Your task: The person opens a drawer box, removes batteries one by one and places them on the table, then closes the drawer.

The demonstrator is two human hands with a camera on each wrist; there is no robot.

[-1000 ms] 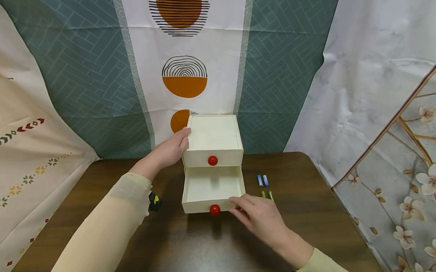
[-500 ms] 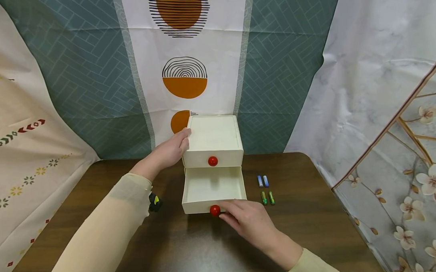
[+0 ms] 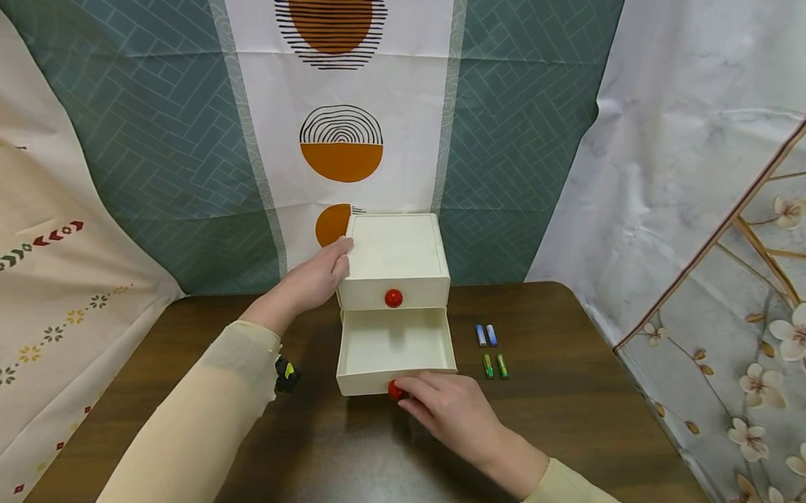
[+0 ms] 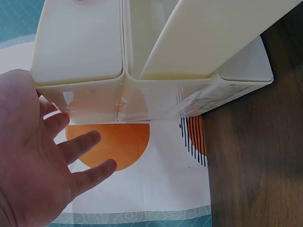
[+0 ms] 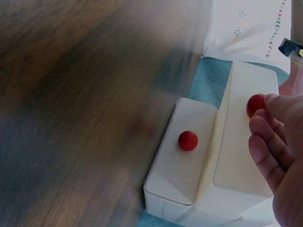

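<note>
A small white drawer cabinet (image 3: 396,244) with red knobs stands at the back of the table. Its middle drawer (image 3: 368,384) is pulled out, the white floor showing. My right hand (image 3: 458,412) is at the front of that drawer, thumb and fingertips pinching its round red knob (image 5: 255,105). My left hand (image 3: 311,281) rests against the cabinet's upper left side, its fingers spread in the left wrist view. The top drawer with its knob (image 3: 393,298) is closed. In the right wrist view, the closed bottom drawer (image 5: 173,170) shows below the pulled-out one.
Two blue batteries (image 3: 486,335) lie on the brown wooden table (image 3: 569,423) to the right of the cabinet. Two green batteries (image 3: 495,366) lie nearer to me. Patterned cloth (image 3: 532,128) hangs behind the cabinet and on both sides.
My right hand has slid left along the drawer's front edge from its right corner to the red knob and taken hold of it. The left hand and the drawer have stayed put.
</note>
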